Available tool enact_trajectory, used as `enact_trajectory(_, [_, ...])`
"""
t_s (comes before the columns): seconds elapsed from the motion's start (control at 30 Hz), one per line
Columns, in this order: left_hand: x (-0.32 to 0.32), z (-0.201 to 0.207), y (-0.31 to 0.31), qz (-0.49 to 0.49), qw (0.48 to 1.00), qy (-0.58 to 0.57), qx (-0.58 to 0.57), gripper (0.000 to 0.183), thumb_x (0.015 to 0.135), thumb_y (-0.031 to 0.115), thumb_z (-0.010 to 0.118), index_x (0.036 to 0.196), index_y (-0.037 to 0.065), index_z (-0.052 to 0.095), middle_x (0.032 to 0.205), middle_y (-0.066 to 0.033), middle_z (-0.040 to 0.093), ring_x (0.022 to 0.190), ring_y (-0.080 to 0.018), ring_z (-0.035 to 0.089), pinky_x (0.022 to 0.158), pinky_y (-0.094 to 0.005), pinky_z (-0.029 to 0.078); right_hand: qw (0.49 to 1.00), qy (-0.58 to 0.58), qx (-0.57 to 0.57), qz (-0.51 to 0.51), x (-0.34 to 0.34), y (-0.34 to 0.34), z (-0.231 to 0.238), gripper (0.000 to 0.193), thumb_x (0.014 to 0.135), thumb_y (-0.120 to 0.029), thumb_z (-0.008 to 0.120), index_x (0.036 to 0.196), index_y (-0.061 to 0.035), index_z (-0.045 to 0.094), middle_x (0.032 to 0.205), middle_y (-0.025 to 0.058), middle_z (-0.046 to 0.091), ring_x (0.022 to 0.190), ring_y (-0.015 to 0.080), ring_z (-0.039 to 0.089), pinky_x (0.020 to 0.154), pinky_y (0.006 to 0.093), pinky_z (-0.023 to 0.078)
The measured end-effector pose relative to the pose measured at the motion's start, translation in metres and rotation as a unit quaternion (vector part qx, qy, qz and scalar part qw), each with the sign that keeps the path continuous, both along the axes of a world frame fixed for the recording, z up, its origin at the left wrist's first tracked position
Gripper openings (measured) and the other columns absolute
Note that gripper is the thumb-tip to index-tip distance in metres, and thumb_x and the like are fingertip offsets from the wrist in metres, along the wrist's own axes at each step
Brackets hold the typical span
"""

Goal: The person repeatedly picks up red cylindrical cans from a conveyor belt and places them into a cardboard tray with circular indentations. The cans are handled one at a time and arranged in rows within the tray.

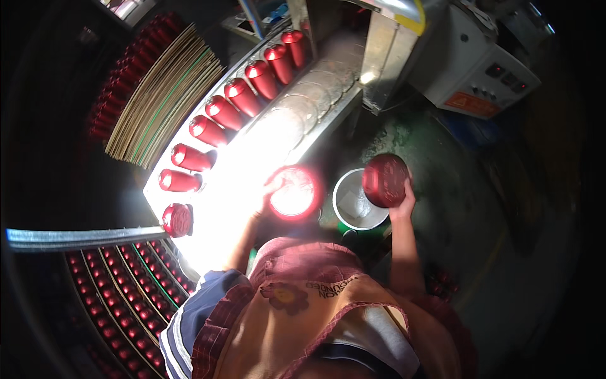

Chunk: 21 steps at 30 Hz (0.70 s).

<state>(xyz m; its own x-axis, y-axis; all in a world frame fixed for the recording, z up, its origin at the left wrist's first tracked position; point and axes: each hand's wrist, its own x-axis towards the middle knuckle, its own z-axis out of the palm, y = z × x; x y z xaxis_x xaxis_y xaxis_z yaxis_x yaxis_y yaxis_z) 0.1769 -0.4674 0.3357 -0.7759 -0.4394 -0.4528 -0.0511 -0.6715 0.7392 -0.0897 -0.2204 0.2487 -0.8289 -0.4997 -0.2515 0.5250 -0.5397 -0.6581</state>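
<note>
My left hand [270, 192] is closed round a red metal bottle [309, 194], seen end-on and washed out by glare. My right hand [406, 201] grips a second red bottle [385, 180] by its side, its round base with raised marks facing up. That bottle overlaps the right part of a white bucket [339, 211] below it. Left of my hands, a row of similar red bottles [241, 96] with narrow necks stands along a bright bench [218, 183]. One more bottle [177, 220] sits at the row's near end.
A metal rail [88, 237] runs left from the bench's near end. Stacked brown boards [161, 101] and more red bottles [120, 88] stand behind the bench. Layered rows of red bottles [120, 303] fill the lower left. At the upper right is a control box [486, 76].
</note>
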Motion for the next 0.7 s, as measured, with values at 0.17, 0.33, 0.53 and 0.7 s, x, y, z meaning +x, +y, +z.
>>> enact_trajectory(0.17, [0.024, 0.024, -0.089, -0.066, 0.849, -0.106, -0.514, 0.05, 0.083, 0.016, 0.073, 0.13, 0.012, 0.057, 0.136, -0.0107, 0.048, 0.126, -0.0284, 0.047, 0.108, -0.0396, 0.037, 0.876, 0.424, 0.214, 0.087, -0.004, -0.146, 0.062, 0.036, 0.086, -0.008, 0.067, 0.122, -0.0063, 0.062, 0.122, 0.0079, 0.061, 0.116, 0.0197, 0.053, 0.102, 0.0304, 0.038])
enact_trajectory(0.33, [0.003, -0.019, -0.148, -0.105, 0.772, -0.117, -0.615, 0.041, 0.078, 0.014, 0.076, 0.117, 0.023, 0.069, 0.14, -0.0086, 0.047, 0.128, -0.0301, 0.045, 0.109, -0.0403, 0.037, 0.712, 0.629, 0.294, 0.103, 0.02, -0.291, 0.06, 0.047, 0.075, -0.009, 0.074, 0.118, -0.0262, 0.067, 0.125, 0.0137, 0.055, 0.12, 0.0311, 0.05, 0.102, 0.0354, 0.041])
enact_trajectory(0.53, [-0.033, -0.059, -0.212, -0.201, 0.693, -0.007, -0.692, 0.046, 0.073, 0.009, 0.077, 0.115, 0.028, 0.071, 0.139, -0.0064, 0.05, 0.127, -0.0307, 0.045, 0.106, -0.0423, 0.039, 0.645, 0.642, 0.331, 0.252, 0.007, -0.365, 0.017, 0.05, 0.077, -0.008, 0.072, 0.121, -0.031, 0.065, 0.135, 0.015, 0.044, 0.126, 0.0314, 0.045, 0.104, 0.0367, 0.041])
enact_trajectory(0.7, [-0.059, -0.054, -0.227, -0.238, 0.713, -0.002, -0.659, 0.047, 0.072, 0.006, 0.077, 0.114, 0.025, 0.071, 0.138, -0.005, 0.051, 0.123, -0.0292, 0.048, 0.104, -0.0381, 0.041, 0.657, 0.643, 0.337, 0.204, -0.007, -0.372, 0.002, 0.041, 0.079, -0.013, 0.07, 0.115, -0.0317, 0.068, 0.128, 0.0106, 0.049, 0.12, 0.0333, 0.046, 0.103, 0.0391, 0.04])
